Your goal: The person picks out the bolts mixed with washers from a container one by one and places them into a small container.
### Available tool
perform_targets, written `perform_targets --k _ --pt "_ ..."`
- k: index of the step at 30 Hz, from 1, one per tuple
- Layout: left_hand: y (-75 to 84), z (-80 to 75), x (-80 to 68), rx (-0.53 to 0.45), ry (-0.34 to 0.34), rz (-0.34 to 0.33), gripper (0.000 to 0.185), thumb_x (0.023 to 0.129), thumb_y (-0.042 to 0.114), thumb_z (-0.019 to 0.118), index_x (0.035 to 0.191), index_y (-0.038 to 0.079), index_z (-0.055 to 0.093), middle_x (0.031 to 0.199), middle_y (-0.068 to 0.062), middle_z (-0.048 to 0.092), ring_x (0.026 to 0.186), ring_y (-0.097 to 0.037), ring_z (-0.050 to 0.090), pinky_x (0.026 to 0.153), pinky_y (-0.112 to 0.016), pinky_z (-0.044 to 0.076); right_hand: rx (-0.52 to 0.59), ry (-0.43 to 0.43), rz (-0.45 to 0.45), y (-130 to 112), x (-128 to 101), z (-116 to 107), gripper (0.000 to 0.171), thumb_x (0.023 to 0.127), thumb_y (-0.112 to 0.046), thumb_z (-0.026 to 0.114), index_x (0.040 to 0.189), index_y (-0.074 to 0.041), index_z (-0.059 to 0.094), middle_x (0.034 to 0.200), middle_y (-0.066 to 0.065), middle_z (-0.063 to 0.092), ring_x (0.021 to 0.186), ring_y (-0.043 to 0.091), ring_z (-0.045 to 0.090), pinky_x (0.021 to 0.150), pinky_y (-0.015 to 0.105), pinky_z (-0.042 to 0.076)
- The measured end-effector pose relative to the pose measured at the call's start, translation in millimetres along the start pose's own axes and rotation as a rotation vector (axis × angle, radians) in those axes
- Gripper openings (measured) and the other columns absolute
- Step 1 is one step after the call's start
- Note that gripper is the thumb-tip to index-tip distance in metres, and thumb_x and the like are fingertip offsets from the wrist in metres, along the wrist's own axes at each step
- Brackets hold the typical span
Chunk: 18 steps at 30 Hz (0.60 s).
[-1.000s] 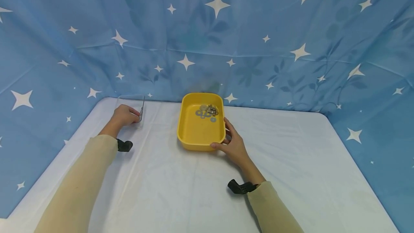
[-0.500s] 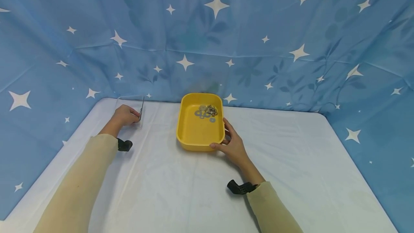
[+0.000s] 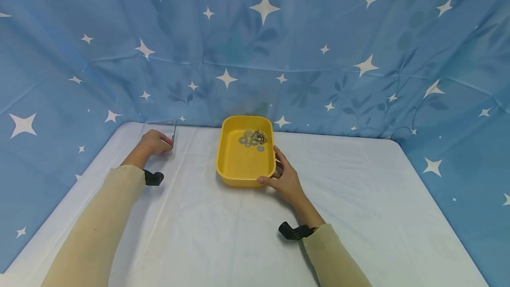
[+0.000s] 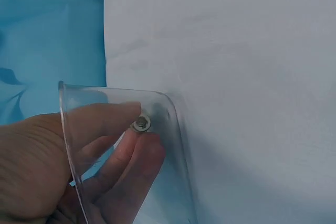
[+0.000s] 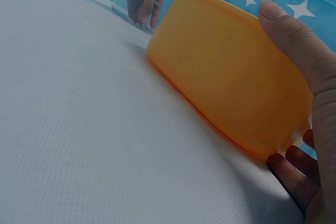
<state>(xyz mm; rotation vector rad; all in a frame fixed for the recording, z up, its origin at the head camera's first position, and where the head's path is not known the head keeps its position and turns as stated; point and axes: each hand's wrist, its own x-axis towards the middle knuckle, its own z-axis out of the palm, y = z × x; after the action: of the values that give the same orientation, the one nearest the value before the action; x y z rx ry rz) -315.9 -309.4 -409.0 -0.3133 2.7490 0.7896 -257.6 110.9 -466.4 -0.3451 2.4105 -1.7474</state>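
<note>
My left hand is inside a clear plastic container at the table's back left. Its fingertips pinch a small bolt with a washer, seen end-on through the clear wall in the left wrist view. On the right, my right hand grips the near right corner of a yellow tray, thumb at the rim and fingers curled round the lower side. Several flat grey washers and a small heap of metal bolts lie toward the tray's back right.
A white cloth covers the table. Blue star-patterned fabric hangs behind the table's back edge and along its sides. The clear container stands left of the tray, with a gap of cloth between them.
The head view has shifted slightly, so everything sits a few pixels off. Both hands stay in place, the left in the clear container and the right on the tray.
</note>
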Motion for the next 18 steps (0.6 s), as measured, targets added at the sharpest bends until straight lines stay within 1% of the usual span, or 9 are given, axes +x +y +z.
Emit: perform_targets --k 2,4,6,8,9,11,14,16,18 --pt "1.4 -1.8 -1.3 -0.005 0.0 -0.002 0.038 0.091 0.02 0.063 0.121 -0.003 0.07 0.113 -0.021 0.065 0.093 -0.026 0.056 0.079 -0.035 0.05 0.008 0.001 -0.001 9.3 4.6 1.3 0.106 0.083 -0.014 0.084 0.164 -0.024 0.015 0.167 0.011 0.026 0.146 0.03 0.045 0.108 0.038 0.051" --pt "3.0 -3.8 -1.9 -0.032 0.013 -0.012 0.038 0.09 0.018 0.065 0.12 -0.003 0.07 0.1 -0.014 0.068 0.085 -0.021 0.059 0.074 -0.031 0.05 0.015 0.003 -0.001 18.3 8.9 2.8 0.107 0.083 -0.014 0.084 0.164 -0.027 0.015 0.168 0.009 0.025 0.146 0.03 0.045 0.108 0.037 0.051" --pt "4.7 -5.9 -1.4 -0.089 0.047 -0.037 0.035 0.09 0.016 0.067 0.118 -0.004 0.071 0.089 -0.008 0.068 0.077 -0.016 0.061 0.07 -0.027 0.052 0.019 0.009 -0.012 21.6 9.7 3.3 0.107 0.083 -0.017 0.085 0.163 -0.031 0.016 0.168 0.007 0.025 0.146 0.029 0.045 0.108 0.037 0.051" --pt "7.9 -7.9 -1.0 -0.17 0.095 -0.06 0.032 0.092 0.016 0.068 0.118 -0.004 0.071 0.087 -0.007 0.069 0.072 -0.012 0.065 0.07 -0.028 0.057 0.025 0.015 -0.023 23.0 9.3 3.4 0.106 0.082 -0.019 0.086 0.162 -0.035 0.017 0.167 0.005 0.026 0.145 0.027 0.047 0.107 0.036 0.052" --pt "10.2 -9.0 -1.5 -0.209 0.121 -0.066 0.032 0.093 0.016 0.068 0.118 -0.004 0.07 0.089 -0.009 0.07 0.071 -0.012 0.067 0.072 -0.029 0.06 0.026 0.018 -0.03 23.1 8.9 3.4 0.106 0.082 -0.021 0.086 0.162 -0.036 0.018 0.167 0.005 0.027 0.144 0.027 0.048 0.107 0.036 0.052" --pt "18.0 -10.9 -4.1 -0.276 0.175 -0.071 0.031 0.096 0.016 0.066 0.119 -0.004 0.069 0.099 -0.015 0.07 0.075 -0.015 0.071 0.081 -0.035 0.063 0.028 0.023 -0.04 23.4 8.1 3.0 0.105 0.081 -0.024 0.087 0.161 -0.038 0.02 0.166 0.004 0.028 0.143 0.026 0.049 0.106 0.036 0.053" --pt "34.3 -13.3 -11.8 -0.317 0.227 -0.034 0.033 0.099 0.019 0.062 0.123 -0.004 0.067 0.116 -0.024 0.068 0.087 -0.022 0.073 0.091 -0.041 0.062 0.027 0.024 -0.043 23.2 7.5 2.6 0.105 0.08 -0.026 0.088 0.16 -0.038 0.021 0.166 0.003 0.029 0.143 0.026 0.049 0.106 0.037 0.053" --pt "46.8 -13.9 -17.5 -0.328 0.244 0.0 0.034 0.1 0.019 0.06 0.124 -0.004 0.067 0.122 -0.026 0.066 0.096 -0.026 0.072 0.09 -0.039 0.062 0.02 0.026 -0.034 23.5 7.9 2.6 0.106 0.08 -0.026 0.088 0.161 -0.037 0.02 0.166 0.003 0.029 0.144 0.026 0.048 0.107 0.037 0.053" --pt "58.6 -13.5 -22.3 -0.335 0.247 0.036 0.034 0.101 0.019 0.06 0.125 -0.004 0.066 0.122 -0.026 0.066 0.1 -0.03 0.071 0.087 -0.036 0.062 0.017 0.027 -0.018 23.8 8.5 2.9 0.106 0.081 -0.024 0.087 0.162 -0.036 0.018 0.167 0.004 0.027 0.145 0.026 0.046 0.108 0.038 0.052"
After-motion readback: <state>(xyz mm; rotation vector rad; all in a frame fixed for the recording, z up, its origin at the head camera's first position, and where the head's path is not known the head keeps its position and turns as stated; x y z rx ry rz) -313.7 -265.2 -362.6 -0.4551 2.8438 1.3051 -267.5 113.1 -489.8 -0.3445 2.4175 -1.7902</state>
